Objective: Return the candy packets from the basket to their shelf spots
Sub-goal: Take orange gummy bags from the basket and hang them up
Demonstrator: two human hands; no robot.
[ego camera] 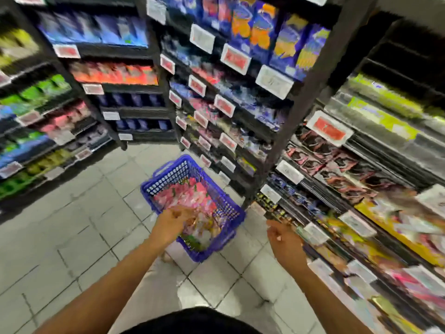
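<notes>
A blue basket [192,208] stands on the tiled floor [72,225], full of pink candy packets [185,198]. The left hand [172,224] reaches into its near end among the packets; blur hides whether its grip grasps any. The right hand [285,242] hangs beside the basket, grip released, just before the shelves [337,189] at its right.

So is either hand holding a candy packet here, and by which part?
The right hand holds nothing; it hangs beside the shelves. The left hand is down among the candy packets in the blue basket, but motion blur hides whether it has a grip.
</notes>
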